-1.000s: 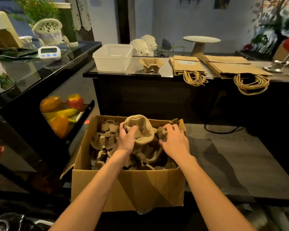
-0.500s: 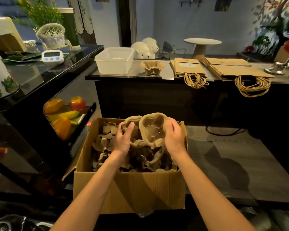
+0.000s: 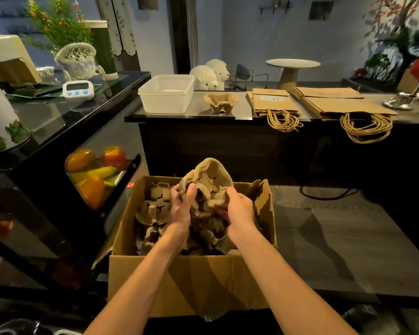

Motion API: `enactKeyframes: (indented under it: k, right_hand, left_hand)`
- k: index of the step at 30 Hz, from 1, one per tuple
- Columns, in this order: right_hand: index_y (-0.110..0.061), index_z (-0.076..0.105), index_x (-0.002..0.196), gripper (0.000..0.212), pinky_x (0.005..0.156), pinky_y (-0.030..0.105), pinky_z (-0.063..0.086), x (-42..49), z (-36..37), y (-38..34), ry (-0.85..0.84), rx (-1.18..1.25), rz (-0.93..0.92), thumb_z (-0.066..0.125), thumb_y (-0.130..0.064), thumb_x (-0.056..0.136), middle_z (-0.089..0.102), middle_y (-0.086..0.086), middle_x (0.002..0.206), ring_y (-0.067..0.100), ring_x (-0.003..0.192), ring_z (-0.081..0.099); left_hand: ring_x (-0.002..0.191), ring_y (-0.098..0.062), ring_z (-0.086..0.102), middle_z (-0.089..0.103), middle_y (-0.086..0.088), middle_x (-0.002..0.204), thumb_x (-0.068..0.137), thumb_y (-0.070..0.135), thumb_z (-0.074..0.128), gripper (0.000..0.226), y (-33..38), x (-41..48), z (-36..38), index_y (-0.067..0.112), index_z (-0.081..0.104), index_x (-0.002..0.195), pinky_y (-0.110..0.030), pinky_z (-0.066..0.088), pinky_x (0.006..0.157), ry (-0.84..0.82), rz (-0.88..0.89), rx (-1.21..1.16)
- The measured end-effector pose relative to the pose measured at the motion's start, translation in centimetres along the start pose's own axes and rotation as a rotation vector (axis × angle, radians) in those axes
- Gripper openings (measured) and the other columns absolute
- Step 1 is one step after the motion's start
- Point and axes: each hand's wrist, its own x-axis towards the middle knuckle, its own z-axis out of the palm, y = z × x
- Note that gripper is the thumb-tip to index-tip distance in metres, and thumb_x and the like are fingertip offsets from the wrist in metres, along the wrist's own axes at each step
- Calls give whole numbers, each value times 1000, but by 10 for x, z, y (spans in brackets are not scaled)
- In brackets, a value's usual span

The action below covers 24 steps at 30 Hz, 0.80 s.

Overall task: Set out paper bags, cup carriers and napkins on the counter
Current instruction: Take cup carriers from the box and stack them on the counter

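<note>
A brown pulp cup carrier (image 3: 207, 182) is tilted upright above an open cardboard box (image 3: 191, 281) full of several more carriers. My left hand (image 3: 180, 206) grips its left edge, thumb on the front. My right hand (image 3: 240, 209) holds its lower right side from below. On the dark counter (image 3: 242, 116) beyond the box stands one cup carrier (image 3: 221, 102). To its right lie two stacks of brown paper bags: a smaller stack (image 3: 273, 102) and a larger one (image 3: 336, 102), with rope handles hanging over the edge.
A clear plastic tub (image 3: 167, 93) sits at the counter's left end, two white sheep figures (image 3: 209, 74) behind it. A glass display case (image 3: 58, 141) with fake fruit stands to the left, a white timer (image 3: 78, 89) on top. A metal object (image 3: 403, 101) lies at far right.
Both hands have lifted the cup carrier higher out of the box and tipped it upright. My right hand has slid from the carrier's side to beneath it.
</note>
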Motion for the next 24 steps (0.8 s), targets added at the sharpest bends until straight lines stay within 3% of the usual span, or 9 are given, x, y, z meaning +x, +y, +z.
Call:
enactKeyframes:
  k: [3,5,7,10,13,16,19,22,24]
  right_hand:
    - [-20,69,110,25,81,29,56,0,-6,-2,-117,-196,-17,56,-39,102,73,0,102,15,96,68]
    - [-15,70,103,30,69,24,49,1,-12,-1,-159,-346,-29,55,-40,102,67,0,86,11,79,60]
    - [-12,70,96,38,67,26,48,2,-17,-2,-198,-531,-88,51,-45,103,63,0,76,12,69,57]
    - [-24,67,101,40,78,31,56,8,-28,-7,-127,-1042,-397,46,-59,100,68,-6,82,10,77,64]
    - [-32,58,120,34,90,35,55,12,-41,-14,-142,-1125,-517,53,-58,98,66,-10,108,10,102,62]
    - [-31,37,152,77,112,45,41,20,-50,-7,-362,-1499,-531,68,-59,88,38,-1,153,21,139,38]
    - [-31,33,154,82,114,44,36,23,-51,-2,-345,-1502,-584,76,-47,86,32,1,156,23,142,32]
    - [-29,29,156,80,114,45,37,25,-50,5,-295,-1471,-611,73,-43,90,34,2,155,23,142,34]
    - [-28,36,153,66,109,40,43,26,-48,10,-213,-1434,-644,68,-36,95,44,2,147,22,136,44]
  left_hand:
    - [113,-15,54,50,9,125,71,68,70,82,-6,0,-5,46,26,136,-41,48,97,-37,46,22]
    - [105,-10,54,50,15,116,79,59,75,74,-8,2,-7,47,25,131,-32,47,89,-26,47,61]
    - [101,-10,56,53,14,111,85,54,73,57,-6,2,-8,47,31,123,-28,47,80,-2,31,30]
    - [113,-22,59,63,4,117,76,59,64,37,-3,2,-11,50,52,110,-45,50,100,29,30,25]
    - [118,-27,58,66,0,121,76,57,63,31,-4,7,-17,47,60,106,-56,43,110,89,-11,-1]
    - [113,-25,57,65,1,116,93,46,63,11,-5,11,-23,44,58,102,-48,45,104,100,-22,15]
    - [105,-18,56,63,5,109,100,34,60,9,-10,14,-27,41,57,105,-33,43,83,81,0,27]
    - [99,-14,56,63,5,107,100,31,60,16,-10,14,-26,32,58,116,-31,42,80,92,21,22]
    - [98,-13,56,62,6,106,101,30,60,18,-10,14,-26,30,57,119,-28,42,78,100,37,24]
